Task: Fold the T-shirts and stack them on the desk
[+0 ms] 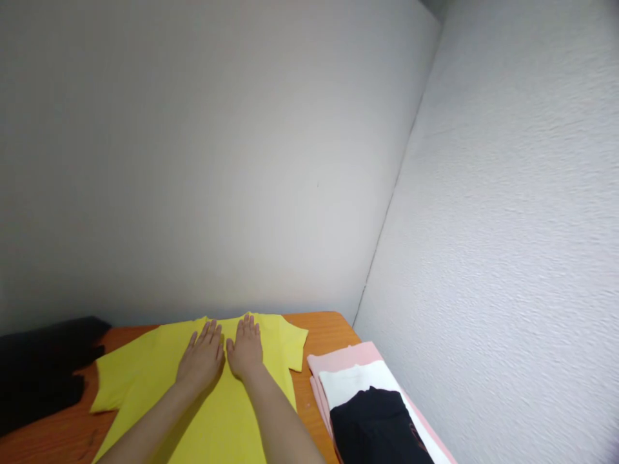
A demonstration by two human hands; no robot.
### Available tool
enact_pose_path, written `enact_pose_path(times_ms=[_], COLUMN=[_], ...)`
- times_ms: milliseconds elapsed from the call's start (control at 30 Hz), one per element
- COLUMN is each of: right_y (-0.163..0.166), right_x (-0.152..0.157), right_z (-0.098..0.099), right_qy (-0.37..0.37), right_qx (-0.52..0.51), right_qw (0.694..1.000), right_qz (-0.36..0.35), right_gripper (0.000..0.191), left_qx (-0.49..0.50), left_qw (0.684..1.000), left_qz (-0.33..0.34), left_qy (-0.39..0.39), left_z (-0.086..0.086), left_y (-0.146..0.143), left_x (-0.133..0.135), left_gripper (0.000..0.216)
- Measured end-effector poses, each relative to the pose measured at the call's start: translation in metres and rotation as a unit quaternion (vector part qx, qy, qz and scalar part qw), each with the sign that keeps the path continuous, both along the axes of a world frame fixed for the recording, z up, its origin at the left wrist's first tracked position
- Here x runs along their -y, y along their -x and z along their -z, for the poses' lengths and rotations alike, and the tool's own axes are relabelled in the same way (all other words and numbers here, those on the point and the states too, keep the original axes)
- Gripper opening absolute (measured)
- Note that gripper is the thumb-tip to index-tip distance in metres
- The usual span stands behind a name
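Observation:
A yellow short-sleeved T-shirt [213,419] lies spread out on the table, its neckline toward the wall and both sleeves out to the sides. My left hand [200,357] is laid on its upper part with the fingers stretched toward the collar. Beside it, a small gap to the right, my right hand [245,348] is on the cloth too, palm down, fingers straight. Neither hand grips anything. The lower part of the shirt is partly covered by my forearms and runs out of view at the bottom.
Dark clothing [43,367] lies on the left of the brown wooden table [322,325]. At the right edge sits a stack of folded clothes: pink [345,356], white [355,380] and black [380,425]. Pale walls [242,161] rise behind and on the right.

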State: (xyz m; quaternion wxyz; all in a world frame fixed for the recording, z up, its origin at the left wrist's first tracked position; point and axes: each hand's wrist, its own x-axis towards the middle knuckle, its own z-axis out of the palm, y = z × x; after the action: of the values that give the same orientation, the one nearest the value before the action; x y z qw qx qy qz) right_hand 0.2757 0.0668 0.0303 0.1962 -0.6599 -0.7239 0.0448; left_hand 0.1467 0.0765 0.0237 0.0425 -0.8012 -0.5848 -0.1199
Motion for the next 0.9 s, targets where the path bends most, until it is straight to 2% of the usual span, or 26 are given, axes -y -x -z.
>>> enact_pose_path(times_ms=[67,200,300,500,667,900], right_y=[0.001,0.001,-0.003,-0.006,-0.004,-0.004], right_x=[0.02,0.062,0.079,0.081,0.082,0.078], right_z=[-0.004,-0.004,-0.001,0.014,0.023,0.026], right_qy=[0.009,0.042,0.06,0.077,0.046,0.055], right_qx=[0.008,0.02,0.037,0.041,0.031,0.032], right_qw=[1.0,0.999,0.997,0.996,0.998,0.998], right_qz=[0.002,-0.012,-0.018,-0.013,-0.011,-0.004], right_gripper=[0.065,0.067,0.07,0.072,0.07,0.07], left_qx=[0.007,0.014,0.022,0.023,0.019,0.031], left_qw=[0.999,0.998,0.997,0.997,0.998,0.998], left_qz=[-0.008,-0.006,-0.004,-0.017,-0.015,-0.013], left_qy=[0.034,0.065,0.078,0.07,0.058,0.054], left_z=[0.0,0.012,0.023,0.037,0.034,0.034], left_y=[0.0,0.005,0.008,0.007,0.008,0.009], left_x=[0.016,0.044,0.058,0.066,0.07,0.072], left_gripper=[0.062,0.064,0.067,0.067,0.067,0.066])
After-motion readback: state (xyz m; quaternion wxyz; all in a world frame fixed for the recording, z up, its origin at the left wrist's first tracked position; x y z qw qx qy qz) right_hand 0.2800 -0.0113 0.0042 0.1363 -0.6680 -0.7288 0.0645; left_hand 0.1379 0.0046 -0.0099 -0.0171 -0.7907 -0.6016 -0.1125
